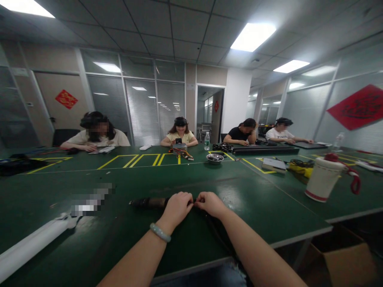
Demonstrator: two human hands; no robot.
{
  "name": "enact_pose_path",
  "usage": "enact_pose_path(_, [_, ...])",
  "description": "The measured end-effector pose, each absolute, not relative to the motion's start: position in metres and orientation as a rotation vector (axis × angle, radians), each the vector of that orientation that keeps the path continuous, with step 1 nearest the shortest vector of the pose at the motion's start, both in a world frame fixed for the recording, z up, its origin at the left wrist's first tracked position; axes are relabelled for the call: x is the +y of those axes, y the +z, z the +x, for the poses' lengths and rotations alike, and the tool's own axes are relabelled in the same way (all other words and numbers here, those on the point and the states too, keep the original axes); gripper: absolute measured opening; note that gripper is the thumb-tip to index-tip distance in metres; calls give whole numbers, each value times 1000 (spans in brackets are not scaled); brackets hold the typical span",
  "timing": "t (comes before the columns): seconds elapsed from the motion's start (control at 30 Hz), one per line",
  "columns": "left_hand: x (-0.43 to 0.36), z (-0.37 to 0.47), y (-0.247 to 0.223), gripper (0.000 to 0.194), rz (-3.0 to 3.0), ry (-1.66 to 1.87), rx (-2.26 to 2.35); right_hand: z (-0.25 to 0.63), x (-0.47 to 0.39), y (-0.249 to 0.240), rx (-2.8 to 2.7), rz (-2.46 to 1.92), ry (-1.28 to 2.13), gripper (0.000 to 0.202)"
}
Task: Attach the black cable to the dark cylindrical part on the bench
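A dark, tube-shaped tool (151, 202) with a black tip lies on the green table, its near end passing behind my left hand (178, 206). The fingers of that hand are closed in a pinch. Close beside it, my right hand (211, 204) pinches too, the fingertips of both hands almost touching at a small dark piece of cord. From under the right hand a black cord (216, 229) curves down towards the table's front edge. My fingers hide most of what lies between them. A pale bangle (160, 232) circles my left wrist.
A long white object (38, 244) lies on the left. Beyond my hands are a metal bowl (214, 159), a water bottle (207, 141) and a bundle of wires (183, 153). A white tumbler (323, 179) stands right, above a cardboard box (350, 261). Several people sit across the table.
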State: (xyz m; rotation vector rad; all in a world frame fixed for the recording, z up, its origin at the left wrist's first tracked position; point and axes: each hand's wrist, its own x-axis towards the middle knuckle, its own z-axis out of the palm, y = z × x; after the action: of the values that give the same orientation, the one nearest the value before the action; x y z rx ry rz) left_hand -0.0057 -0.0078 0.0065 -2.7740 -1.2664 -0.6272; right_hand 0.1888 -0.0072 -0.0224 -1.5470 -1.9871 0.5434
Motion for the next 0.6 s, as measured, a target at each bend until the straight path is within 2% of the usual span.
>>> enact_pose_path(0.6, [-4, -11, 5, 14, -2874, -667, -1243, 189, -14, -15, -1985, -1515, 609, 12])
